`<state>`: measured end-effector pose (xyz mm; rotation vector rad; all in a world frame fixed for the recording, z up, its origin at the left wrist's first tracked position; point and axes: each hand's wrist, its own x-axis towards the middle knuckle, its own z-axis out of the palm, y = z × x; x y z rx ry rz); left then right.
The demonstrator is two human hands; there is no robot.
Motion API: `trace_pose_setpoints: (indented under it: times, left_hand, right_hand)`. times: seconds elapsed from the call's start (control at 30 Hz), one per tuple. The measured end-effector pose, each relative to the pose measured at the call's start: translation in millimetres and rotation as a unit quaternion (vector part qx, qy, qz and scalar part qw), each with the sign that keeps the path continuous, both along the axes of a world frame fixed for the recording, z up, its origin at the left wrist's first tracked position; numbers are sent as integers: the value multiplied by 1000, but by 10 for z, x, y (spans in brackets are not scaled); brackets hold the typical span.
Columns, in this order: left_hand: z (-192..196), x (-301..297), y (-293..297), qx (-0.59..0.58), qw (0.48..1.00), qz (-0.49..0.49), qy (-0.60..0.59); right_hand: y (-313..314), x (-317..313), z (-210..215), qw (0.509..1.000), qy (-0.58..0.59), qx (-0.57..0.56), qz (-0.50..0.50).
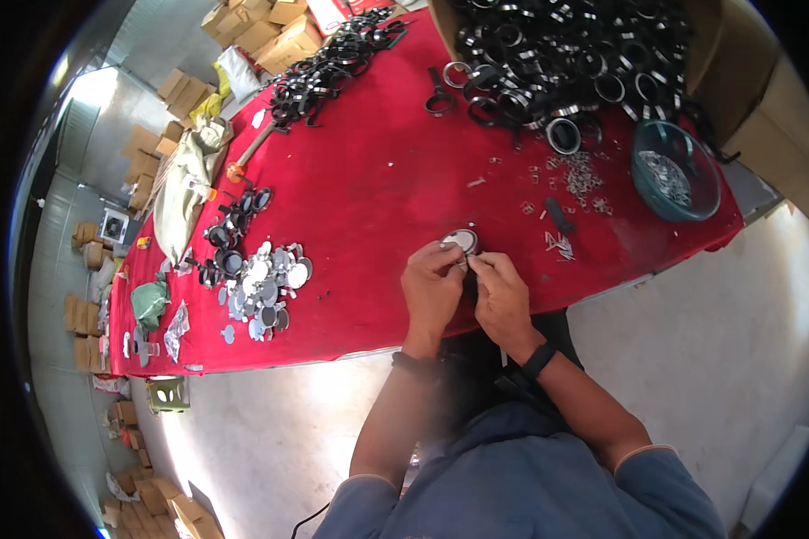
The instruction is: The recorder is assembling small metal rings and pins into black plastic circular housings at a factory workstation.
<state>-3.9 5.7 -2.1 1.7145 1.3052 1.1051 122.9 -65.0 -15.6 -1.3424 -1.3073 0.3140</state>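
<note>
The round piece (461, 240) looked to me like a light, stiff thing, small enough to be managed by the fingers alone. Its pale face seemed smooth, so I guessed it might slip or mark under a careless thumb; the rim struck me as the better place to take hold, pinched from opposite sides. I doubted it was very fragile, though I couldn't make out its material.

It showed a whitish disc face ringed by a darker, partly shiny edge, tilted up towards the person. It was held just above the red tabletop (351, 207), a little inside the near edge and right of that edge's middle.

The left hand (433, 283) had its fingers closed in a pinch on the rim's left and near side. The right hand (503, 296) had its fingertips drawn together against the near right of the rim; whether they also had some tiny part between them, I couldn't tell.

Towards the tabletop's left end lay a pile of grey and white discs (265, 287). Near the right end stood a teal bowl (703, 184) of small metal pieces (665, 180), with a heap of black rings (530, 72) towards the far edge.
</note>
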Motion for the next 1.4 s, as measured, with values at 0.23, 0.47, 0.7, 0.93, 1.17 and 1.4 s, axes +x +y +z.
trace_pose_setpoints:
  times: [0.23, 0.47, 0.7, 0.93, 1.17, 1.4]
  left_hand:
    - [122, -147, 29, 35, 998, -31, 48]
    - [323, -76, -110, 57, 987, -63, 139]
    - [302, -12, -88, 92, 985, -70, 131]
    - [256, -19, -61, 41, 990, -97, 93]
    - [296, -14, -108, 51, 988, -94, 108]
    - [129, 11, -142, 84, 991, -45, 96]
  right_hand:
    - [123, 799, 389, 979, -186, 13, -85]
    - [360, 1598, 531, 931, -301, -180, -97]
    - [489, 1654, 404, 864, -426, -264, -36]
    - [515, 1619, 345, 788, -550, -272, -49]
    - [296, 971, 525, 967, -66, -241, 58]
    - [309, 499, 385, 970, -23, -230, 79]
